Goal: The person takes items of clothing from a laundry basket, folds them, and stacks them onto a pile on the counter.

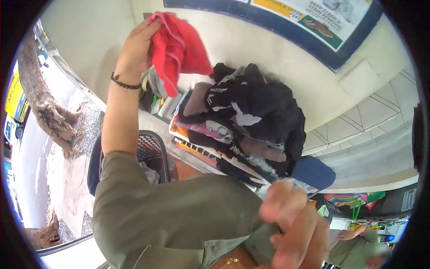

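Note:
My left hand (138,47), with a dark beaded bracelet at the wrist, is raised at upper left. Its fingers pinch a red cloth (181,47) by the edge, and the cloth hangs down in folds. Close to the camera at lower right is my right hand (298,228), blurred, with loosely bent fingers apart and nothing visible in them. Below the cloth, a heap of dark clothes (264,105) lies on a stack of folded and bagged garments (215,152).
A dark plastic basket (154,145) stands beside the stack. A dark blue rounded object (316,174) sits at its right. A framed poster (313,22) hangs on the wall. Driftwood (47,96) and a street lie at left. Another person in olive (354,249) is at lower right.

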{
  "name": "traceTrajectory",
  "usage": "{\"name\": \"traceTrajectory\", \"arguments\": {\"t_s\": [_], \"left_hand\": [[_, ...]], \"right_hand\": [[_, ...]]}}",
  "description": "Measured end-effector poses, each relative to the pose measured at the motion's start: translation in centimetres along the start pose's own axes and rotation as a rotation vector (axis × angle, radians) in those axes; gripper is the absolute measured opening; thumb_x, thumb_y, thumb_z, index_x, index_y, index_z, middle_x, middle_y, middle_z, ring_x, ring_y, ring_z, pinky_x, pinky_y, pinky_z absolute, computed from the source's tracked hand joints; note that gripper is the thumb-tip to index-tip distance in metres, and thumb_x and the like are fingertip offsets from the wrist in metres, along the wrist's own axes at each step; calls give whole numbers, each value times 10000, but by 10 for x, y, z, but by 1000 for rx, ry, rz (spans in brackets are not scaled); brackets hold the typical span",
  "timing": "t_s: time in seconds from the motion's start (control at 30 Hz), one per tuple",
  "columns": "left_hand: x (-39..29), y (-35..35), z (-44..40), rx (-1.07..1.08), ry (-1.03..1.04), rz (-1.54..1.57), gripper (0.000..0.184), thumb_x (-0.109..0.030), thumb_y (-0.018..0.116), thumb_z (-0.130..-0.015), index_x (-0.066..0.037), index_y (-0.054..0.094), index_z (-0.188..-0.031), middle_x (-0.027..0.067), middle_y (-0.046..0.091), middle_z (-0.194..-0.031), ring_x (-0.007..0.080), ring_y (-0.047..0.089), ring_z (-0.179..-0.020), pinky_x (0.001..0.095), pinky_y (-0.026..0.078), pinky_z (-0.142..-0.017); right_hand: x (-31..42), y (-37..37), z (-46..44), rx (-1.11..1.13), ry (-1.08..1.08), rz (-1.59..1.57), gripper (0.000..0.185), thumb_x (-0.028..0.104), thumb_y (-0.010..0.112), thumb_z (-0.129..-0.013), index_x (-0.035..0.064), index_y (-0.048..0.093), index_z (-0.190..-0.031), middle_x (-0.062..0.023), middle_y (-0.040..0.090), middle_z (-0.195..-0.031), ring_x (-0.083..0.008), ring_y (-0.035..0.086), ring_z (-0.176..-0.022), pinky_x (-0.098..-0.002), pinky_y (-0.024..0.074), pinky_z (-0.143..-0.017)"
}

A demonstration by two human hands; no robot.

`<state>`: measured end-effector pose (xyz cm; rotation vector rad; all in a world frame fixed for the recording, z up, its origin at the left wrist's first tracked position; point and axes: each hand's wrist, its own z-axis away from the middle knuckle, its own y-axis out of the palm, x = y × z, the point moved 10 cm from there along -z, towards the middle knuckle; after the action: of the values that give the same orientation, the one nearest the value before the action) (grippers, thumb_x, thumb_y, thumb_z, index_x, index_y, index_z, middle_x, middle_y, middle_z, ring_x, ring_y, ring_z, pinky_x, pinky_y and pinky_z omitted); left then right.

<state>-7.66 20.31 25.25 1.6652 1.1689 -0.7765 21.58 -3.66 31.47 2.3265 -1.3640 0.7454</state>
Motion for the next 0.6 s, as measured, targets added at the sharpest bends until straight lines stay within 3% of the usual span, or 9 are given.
{"name": "traceTrajectory", "arguments": {"t_s": [0.13, 0.2, 0.23, 0.27, 0.3, 0.37, 0.43, 0.53, 0.6], "left_hand": [[-31, 110, 27, 437, -58, 351, 282, -119, 445, -971, 24, 571, -1179, 188, 616, -1227, 274, 600, -1120, 362, 470, -991], [-35, 134, 39, 393, -21, 344, 291, -204, 447, -996, -8, 538, -1189, 194, 593, -1229, 270, 614, -1080, 359, 517, -910], [-35, 142, 38, 422, -31, 362, 274, -192, 456, -992, -5, 552, -1168, 190, 593, -1234, 268, 611, -1087, 367, 517, -914], [-32, 148, 37, 449, -45, 385, 258, -180, 465, -989, -1, 566, -1147, 187, 593, -1239, 266, 609, -1094, 374, 518, -918], [-22, 140, 27, 384, -33, 277, 241, -165, 472, -985, -4, 575, -1132, 181, 592, -1248, 271, 604, -1102, 379, 515, -925], [-1, 113, -5, 247, -7, 62, 207, -136, 486, -977, -11, 594, -1102, 169, 588, -1265, 281, 595, -1118, 389, 510, -939], [-16, 119, -24, 310, 146, 116, 195, -117, 519, -962, -32, 594, -1121, 152, 590, -1270, 296, 592, -1124, 395, 505, -946], [-37, 129, -29, 474, 323, 86, 219, -132, 574, -939, -102, 605, -1154, 134, 593, -1275, 288, 573, -1162, 432, 473, -984], [-36, 127, -22, 514, 397, -225, 212, -98, 561, -916, -76, 626, -1117, 134, 613, -1247, 270, 578, -1158, 414, 461, -998]], "right_hand": [[-42, -53, -21, -61, 59, 753, 878, 246, 749, -736, -12, 306, -1449, -201, 346, -1493, -280, 325, -1397, -367, 280, -1113], [-76, -83, -26, -68, 218, 1078, 945, 191, 846, -640, 7, 362, -1430, -179, 529, -1317, -255, 513, -1201, -365, 409, -1009], [-111, -100, -25, -39, 364, 581, 624, 170, 797, -725, -1, 551, -1272, -117, 644, -1126, -173, 591, -1032, -308, 458, -924], [-119, -118, -27, -70, 504, 583, 281, 138, 725, -811, -17, 672, -1039, -49, 690, -919, -112, 612, -865, -262, 484, -823], [-113, -132, -30, -210, 504, 486, 178, 128, 687, -846, -14, 699, -952, -21, 687, -849, -93, 597, -819, -260, 490, -781], [-92, -159, -47, -255, 405, 755, 188, 95, 652, -839, 20, 702, -1003, -40, 696, -877, -101, 611, -824, -263, 488, -769], [-57, -168, -74, -254, 166, 1043, 357, -29, 542, -735, 65, 703, -1039, -109, 708, -919, -210, 667, -850, -309, 501, -795], [-22, -156, -88, -337, -12, 1143, 309, 15, 530, -857, 96, 688, -1110, -39, 706, -1036, -138, 637, -986, -264, 470, -871], [-19, -145, -78, -274, -73, 1243, 344, -12, 534, -805, 102, 698, -1085, -77, 706, -1016, -213, 655, -950, -302, 486, -852]]}}
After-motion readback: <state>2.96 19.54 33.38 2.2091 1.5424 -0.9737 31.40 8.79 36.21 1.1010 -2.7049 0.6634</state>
